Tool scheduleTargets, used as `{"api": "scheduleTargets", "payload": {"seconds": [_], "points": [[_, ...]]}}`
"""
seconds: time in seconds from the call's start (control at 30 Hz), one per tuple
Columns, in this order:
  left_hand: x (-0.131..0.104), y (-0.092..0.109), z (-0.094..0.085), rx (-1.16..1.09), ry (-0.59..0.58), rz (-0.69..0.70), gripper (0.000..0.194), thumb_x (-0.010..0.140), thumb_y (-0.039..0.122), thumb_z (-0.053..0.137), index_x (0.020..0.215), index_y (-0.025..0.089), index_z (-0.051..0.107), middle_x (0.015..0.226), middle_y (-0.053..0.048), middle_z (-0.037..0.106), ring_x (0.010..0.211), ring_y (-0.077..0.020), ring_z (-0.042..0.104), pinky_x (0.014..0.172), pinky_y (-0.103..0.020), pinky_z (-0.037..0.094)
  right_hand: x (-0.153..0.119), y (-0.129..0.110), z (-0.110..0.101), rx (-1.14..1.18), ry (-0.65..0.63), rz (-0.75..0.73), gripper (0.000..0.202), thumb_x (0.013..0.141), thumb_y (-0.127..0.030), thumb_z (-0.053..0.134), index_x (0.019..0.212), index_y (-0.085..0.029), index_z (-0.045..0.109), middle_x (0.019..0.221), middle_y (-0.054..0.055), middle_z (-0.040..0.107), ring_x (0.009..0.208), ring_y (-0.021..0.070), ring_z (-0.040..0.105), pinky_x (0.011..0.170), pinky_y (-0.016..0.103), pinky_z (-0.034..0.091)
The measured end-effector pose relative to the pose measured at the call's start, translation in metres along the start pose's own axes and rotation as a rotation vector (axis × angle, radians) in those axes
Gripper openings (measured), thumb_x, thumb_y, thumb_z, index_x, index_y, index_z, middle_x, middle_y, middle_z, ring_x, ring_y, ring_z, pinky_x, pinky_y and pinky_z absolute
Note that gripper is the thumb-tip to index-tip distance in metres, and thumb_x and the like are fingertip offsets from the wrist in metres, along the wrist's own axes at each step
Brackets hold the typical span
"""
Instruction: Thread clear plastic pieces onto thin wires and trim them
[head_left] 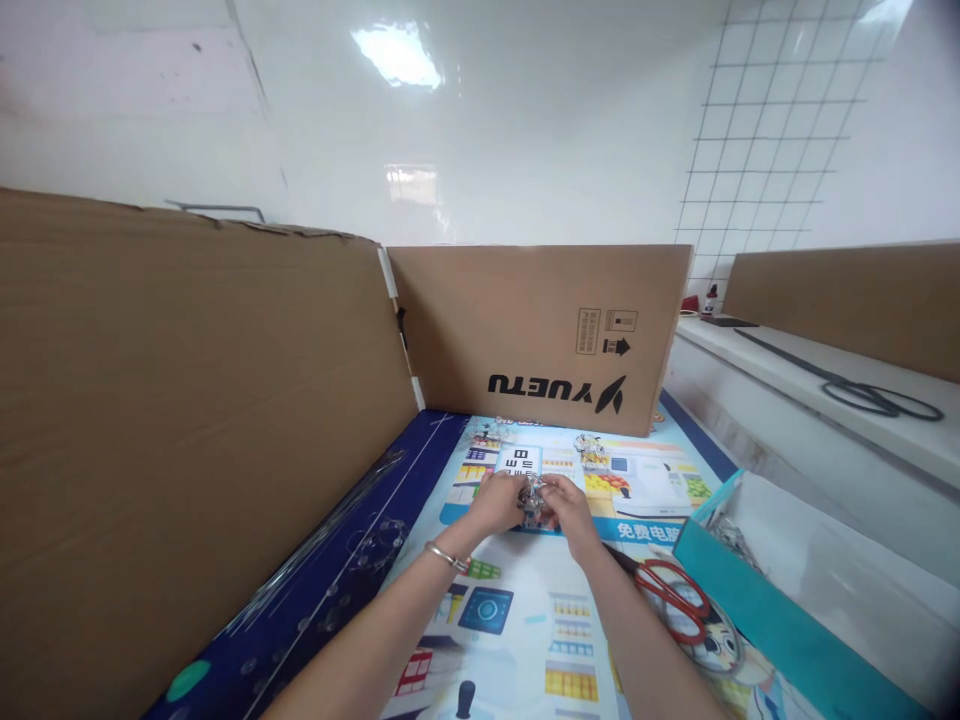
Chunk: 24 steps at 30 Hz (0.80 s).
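My left hand [499,502] and my right hand [568,505] meet over the printed table cover, fingers closed on a small bundle of shiny, clear or silvery pieces [533,500]. Its exact kind is too small to make out, and fingertips hide its sides. A metal bangle [447,556] circles my left wrist. Further back, a similar shiny bundle [590,450] lies on the cover [517,600]. Another see-through cluster [487,434] rests at the back left.
Red-handled scissors [679,600] lie beside my right forearm, close to an open teal box [810,615] with shiny pieces [731,540] inside. Tall cardboard panels [465,320] stand at the back and left. Large dark scissors [847,380] lie on the white ledge [795,355] at right.
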<state>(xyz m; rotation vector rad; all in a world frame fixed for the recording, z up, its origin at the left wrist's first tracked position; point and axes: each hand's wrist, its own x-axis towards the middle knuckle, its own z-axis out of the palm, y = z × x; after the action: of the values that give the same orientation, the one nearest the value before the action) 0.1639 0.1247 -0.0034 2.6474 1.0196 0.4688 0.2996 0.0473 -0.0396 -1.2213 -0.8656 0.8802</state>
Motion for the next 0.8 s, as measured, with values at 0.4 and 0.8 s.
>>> {"api": "scheduleTargets", "payload": {"seconds": [0.4, 0.8], "points": [[0.014, -0.004, -0.006, 0.2, -0.08, 0.175, 0.016, 0.055, 0.013, 0.06, 0.069, 0.014, 0.066, 0.075, -0.016, 0.063, 0.088, -0.0336, 0.052, 0.083, -0.044, 0.029, 0.011, 0.02, -0.004, -0.196, 0.16, -0.142, 0.019, 0.067, -0.028, 0.057, 0.085, -0.025, 0.064, 0.077, 0.0, 0.063, 0.055, 0.0146, 0.056, 0.049, 0.026, 0.045], [0.032, -0.017, -0.045, 0.35, -0.042, 0.325, 0.011, 0.06, 0.011, 0.058, 0.069, 0.014, 0.062, 0.075, -0.014, 0.062, 0.088, -0.0289, 0.05, 0.087, -0.043, 0.025, 0.013, 0.02, -0.006, -0.326, 0.266, -0.299, 0.021, 0.073, -0.03, 0.052, 0.088, -0.022, 0.064, 0.078, 0.001, 0.065, 0.07, 0.0182, 0.058, 0.067, 0.03, 0.046]]}}
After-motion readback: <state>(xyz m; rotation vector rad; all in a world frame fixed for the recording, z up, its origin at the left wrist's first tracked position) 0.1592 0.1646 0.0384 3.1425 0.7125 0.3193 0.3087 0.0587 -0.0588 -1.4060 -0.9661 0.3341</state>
